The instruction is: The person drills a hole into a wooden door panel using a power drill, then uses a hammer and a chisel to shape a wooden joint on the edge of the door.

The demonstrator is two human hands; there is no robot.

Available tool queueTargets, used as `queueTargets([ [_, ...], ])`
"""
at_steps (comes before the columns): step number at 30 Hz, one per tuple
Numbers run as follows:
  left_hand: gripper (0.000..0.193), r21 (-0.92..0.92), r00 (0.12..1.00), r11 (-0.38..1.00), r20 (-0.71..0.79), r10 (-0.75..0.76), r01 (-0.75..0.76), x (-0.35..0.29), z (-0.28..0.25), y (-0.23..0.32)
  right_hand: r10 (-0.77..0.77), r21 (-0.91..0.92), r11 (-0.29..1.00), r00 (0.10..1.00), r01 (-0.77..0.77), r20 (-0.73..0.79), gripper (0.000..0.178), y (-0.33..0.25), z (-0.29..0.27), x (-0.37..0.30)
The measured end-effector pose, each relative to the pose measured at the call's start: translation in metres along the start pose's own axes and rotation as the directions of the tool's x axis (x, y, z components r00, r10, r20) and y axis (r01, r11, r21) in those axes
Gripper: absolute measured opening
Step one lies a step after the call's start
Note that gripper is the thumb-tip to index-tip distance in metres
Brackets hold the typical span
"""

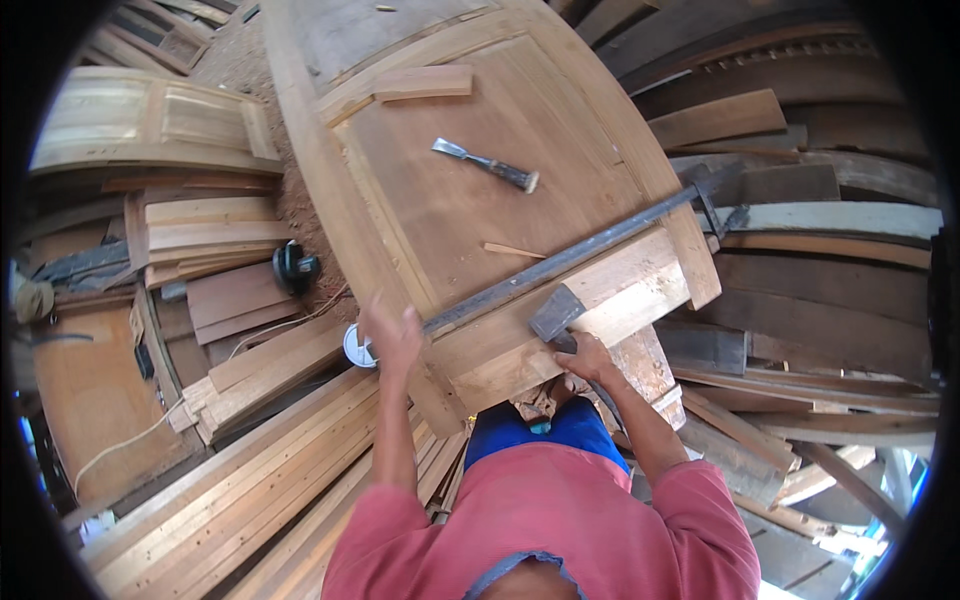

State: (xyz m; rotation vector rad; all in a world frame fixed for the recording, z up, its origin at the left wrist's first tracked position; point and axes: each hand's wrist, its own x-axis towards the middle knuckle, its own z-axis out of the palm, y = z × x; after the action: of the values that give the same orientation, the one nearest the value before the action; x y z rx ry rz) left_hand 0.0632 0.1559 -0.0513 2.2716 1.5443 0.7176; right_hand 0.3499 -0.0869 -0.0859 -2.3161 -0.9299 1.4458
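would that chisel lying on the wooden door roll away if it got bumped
The metal chisel with the dark handle probably would not roll far: its flat blade rests on the wooden door panel. It looks rigid, and likely blade-heavy.

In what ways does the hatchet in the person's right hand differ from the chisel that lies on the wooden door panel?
The grey-headed hatchet is gripped by the right hand, while the dark-handled steel chisel lies untouched. The hatchet has a broad wedge head; the chisel has a narrow flat blade. The hatchet sits at the near edge of the wooden door panel, beside the long dark metal bar clamp; the chisel rests farther up the panel. Both have metal working ends.
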Motion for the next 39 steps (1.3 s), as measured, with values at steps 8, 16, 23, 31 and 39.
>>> queueTargets([
  [8,0.079,0.023,0.697,0.750,0.390,0.602,-0.661,0.183,0.136,0.134,-0.024,-0.073,0.997,0.989,0.013,-0.148,0.056,0.005,0.009,-0.005],
  [16,0.040,0.210,0.544,0.595,0.701,0.461,-0.776,0.195,0.157,0.168,0.030,-0.036,0.998,0.961,-0.041,-0.273,0.061,0.013,0.028,-0.022],
  [23,0.039,-0.543,0.807,0.784,0.292,0.513,-0.302,0.140,0.011,0.154,0.181,0.507,0.861,0.952,-0.033,-0.245,0.053,-0.009,0.036,-0.091],
  [31,0.028,-0.618,0.513,0.591,0.778,0.363,0.519,0.018,-0.026,0.130,0.283,0.664,0.642,0.686,0.384,-0.670,0.046,-0.062,0.026,-0.203],
  [39,0.028,-0.651,0.641,0.756,0.552,0.534,-0.069,-0.021,0.017,0.097,0.273,0.351,0.446,0.248,0.823,-0.929,0.033,-0.064,0.019,-0.284],
])
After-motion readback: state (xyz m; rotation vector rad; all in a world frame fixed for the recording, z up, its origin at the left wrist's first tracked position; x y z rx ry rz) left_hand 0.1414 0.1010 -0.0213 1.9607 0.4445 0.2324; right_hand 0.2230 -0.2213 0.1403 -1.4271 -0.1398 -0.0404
